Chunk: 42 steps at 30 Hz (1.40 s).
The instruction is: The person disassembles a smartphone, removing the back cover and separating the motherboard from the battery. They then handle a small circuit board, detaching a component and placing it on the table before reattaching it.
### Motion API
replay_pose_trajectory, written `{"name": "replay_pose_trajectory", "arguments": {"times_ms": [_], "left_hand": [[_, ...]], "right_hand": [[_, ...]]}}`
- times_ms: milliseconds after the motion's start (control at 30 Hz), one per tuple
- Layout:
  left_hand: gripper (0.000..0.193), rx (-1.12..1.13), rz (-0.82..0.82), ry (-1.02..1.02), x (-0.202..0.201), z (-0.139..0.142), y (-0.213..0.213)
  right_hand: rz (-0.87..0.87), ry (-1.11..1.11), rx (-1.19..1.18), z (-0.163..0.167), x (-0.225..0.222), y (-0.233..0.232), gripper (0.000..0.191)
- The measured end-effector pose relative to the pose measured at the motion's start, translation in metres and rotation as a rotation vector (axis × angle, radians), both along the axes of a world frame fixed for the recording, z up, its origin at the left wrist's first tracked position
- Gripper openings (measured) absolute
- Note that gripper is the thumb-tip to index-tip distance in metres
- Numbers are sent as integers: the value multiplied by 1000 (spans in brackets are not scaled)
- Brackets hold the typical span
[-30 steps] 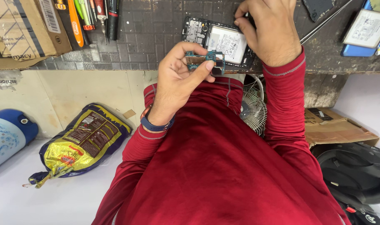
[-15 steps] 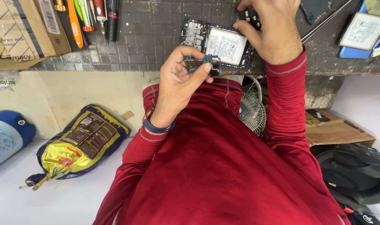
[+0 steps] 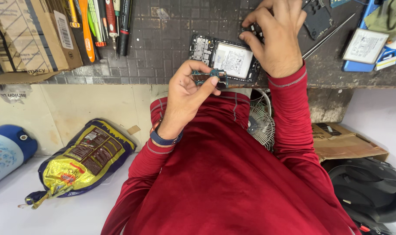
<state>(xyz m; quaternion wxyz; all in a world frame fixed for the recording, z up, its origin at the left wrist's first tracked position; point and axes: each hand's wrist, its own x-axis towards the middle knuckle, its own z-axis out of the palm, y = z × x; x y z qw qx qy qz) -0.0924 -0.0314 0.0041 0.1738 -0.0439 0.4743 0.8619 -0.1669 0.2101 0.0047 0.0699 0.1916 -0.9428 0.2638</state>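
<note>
My left hand (image 3: 187, 93) pinches a small teal circuit board (image 3: 213, 77) between thumb and fingers, just off the near edge of the dark workbench mat (image 3: 163, 43). An opened phone (image 3: 226, 57), with its white battery showing, lies on the mat right behind that board. At the phone's far right corner my right hand (image 3: 276, 37) rests with its fingers curled on a small dark part (image 3: 252, 29). Both arms wear red sleeves, and a blue band circles the left wrist.
Screwdrivers and pens (image 3: 98, 24) and a cardboard box (image 3: 24, 39) sit at the mat's left. A second battery (image 3: 365, 45) and metal tweezers (image 3: 328, 35) lie to the right. Below the bench are a small fan (image 3: 261, 126), a yellow bag (image 3: 80, 159), a black helmet (image 3: 372, 187).
My right hand has slid further up and right along the phone's far corner. The left hand holds the small board in nearly the same place.
</note>
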Motion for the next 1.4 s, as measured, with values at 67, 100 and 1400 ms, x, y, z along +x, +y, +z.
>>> {"name": "replay_pose_trajectory", "arguments": {"times_ms": [67, 100, 1400], "left_hand": [[19, -8, 2, 3, 1, 1, 0], [20, -7, 3, 6, 1, 1, 0], [20, -4, 44, 26, 1, 17, 11]], "right_hand": [[-26, 25, 10, 1, 2, 1, 18], [-28, 31, 7, 1, 3, 1, 18], [9, -1, 49, 31, 3, -6, 17]]}}
